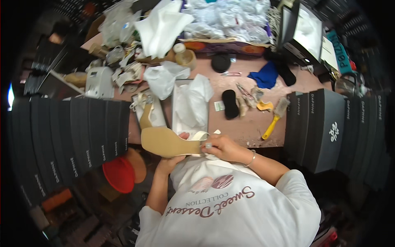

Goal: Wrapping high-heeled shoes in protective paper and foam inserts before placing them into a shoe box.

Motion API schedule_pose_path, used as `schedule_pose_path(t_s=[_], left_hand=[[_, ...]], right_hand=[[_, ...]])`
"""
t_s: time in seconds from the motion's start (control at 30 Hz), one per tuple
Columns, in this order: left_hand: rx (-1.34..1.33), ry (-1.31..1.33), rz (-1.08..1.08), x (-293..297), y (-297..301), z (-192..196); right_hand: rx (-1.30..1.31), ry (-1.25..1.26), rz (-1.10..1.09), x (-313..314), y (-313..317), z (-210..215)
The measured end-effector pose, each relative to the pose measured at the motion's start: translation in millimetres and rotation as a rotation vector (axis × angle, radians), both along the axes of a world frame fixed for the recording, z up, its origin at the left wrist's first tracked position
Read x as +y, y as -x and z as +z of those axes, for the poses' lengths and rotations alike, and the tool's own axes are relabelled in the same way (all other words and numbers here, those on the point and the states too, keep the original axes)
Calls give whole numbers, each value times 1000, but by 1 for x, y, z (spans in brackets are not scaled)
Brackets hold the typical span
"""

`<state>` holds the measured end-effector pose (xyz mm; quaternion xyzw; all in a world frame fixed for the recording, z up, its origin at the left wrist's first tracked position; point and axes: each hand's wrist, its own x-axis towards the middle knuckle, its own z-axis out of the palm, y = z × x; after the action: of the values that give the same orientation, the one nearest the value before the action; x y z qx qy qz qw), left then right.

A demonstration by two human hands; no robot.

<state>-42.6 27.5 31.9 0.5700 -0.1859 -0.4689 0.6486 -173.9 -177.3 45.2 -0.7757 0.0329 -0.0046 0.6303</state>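
Observation:
A sandal with a flat tan sole point(168, 142) and a pale strap is held sole-up in front of my body. My left hand point(169, 164) is closed round its sole from below, with fingertips showing past the far edge. At the heel end my right hand point(225, 148) closes on the sandal with bent fingers. A small pale shiny thing shows at those fingers; I cannot tell what it is. Just beyond lies an open shoebox point(176, 119) with white tissue paper point(192, 103) in it. Left of that, another sandal point(146, 117) with a tan sole rests in a box part.
Dark shoeboxes stand in rows at the left point(74, 140) and right point(317, 127). On the pink table lie a yellow-handled brush point(271, 125), a black sponge-like pad point(230, 104), a blue cloth point(265, 76) and a bottle point(185, 57). A bin of crumpled white plastic point(226, 20) stands behind.

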Motion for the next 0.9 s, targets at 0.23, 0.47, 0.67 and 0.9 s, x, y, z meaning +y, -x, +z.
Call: schedule_pose_path(t_s=[0.23,0.47,0.67,0.9], left_hand=[[196,5,361,-66,-4,-10],[122,-107,84,-59,-22,-4],[39,-153,53,-69,-11,0],[63,-160,-127,-76,-24,6]], right_hand=[[177,-61,132,-12,-17,11],[-129,531,-531,-156,-52,-9],[365,923,-532,-233,-15,-50],[219,860,-551,-191,105,-144]])
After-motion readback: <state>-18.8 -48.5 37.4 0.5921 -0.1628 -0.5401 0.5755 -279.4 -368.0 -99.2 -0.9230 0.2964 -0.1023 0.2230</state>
